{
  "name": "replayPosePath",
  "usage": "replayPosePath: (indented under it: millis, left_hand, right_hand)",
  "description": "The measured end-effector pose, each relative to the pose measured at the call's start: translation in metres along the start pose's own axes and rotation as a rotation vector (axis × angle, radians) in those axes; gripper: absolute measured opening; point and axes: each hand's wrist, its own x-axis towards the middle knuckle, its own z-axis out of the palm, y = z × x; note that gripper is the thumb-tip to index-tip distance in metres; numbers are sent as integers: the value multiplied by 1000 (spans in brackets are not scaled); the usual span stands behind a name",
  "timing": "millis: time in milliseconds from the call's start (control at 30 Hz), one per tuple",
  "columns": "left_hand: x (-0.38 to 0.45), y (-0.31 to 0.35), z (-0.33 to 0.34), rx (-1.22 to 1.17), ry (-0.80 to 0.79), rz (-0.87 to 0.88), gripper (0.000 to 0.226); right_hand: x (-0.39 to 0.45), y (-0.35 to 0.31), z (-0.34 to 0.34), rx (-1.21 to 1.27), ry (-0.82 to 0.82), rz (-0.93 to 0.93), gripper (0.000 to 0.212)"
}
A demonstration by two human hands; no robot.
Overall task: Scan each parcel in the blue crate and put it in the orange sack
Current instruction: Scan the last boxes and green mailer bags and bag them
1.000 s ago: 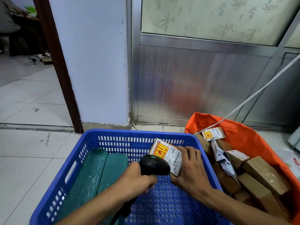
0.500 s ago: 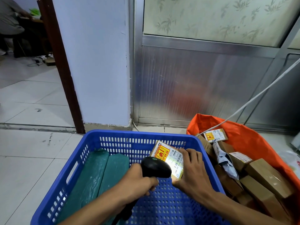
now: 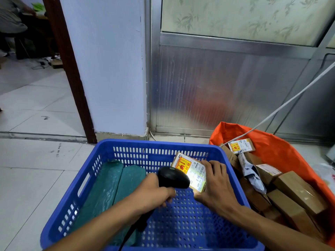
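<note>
Tiled floor (image 3: 32,178) | blue perforated plastic crate (image 3: 126,147) | left hand (image 3: 152,192) clamped on black handheld scanner (image 3: 174,177) | right hand (image 3: 217,185) gripping small labelled cardboard parcel (image 3: 190,169) | orange fabric sack (image 3: 282,153) right.

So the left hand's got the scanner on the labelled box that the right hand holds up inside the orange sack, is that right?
Not quite. In the head view the left hand does aim the scanner at the labelled box held by the right hand, but the box is inside the blue crate, not the orange sack beside it.
</note>
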Motion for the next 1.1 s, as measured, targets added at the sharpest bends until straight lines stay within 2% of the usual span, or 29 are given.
replayPosePath:
  millis: [400, 600, 1100]
  left_hand:
    - [-2, 3, 0, 38, 15, -14, 13]
    - [0, 1, 0, 38, -6, -20, 6]
    - [-2, -2, 7, 86, -20, -48, 10]
  right_hand:
    - [-5, -5, -4, -5, -25, -31, 94]
    - [-4, -4, -3, -16, -17, -22, 94]
    - [-2, 1, -4, -80, -81, -1, 97]
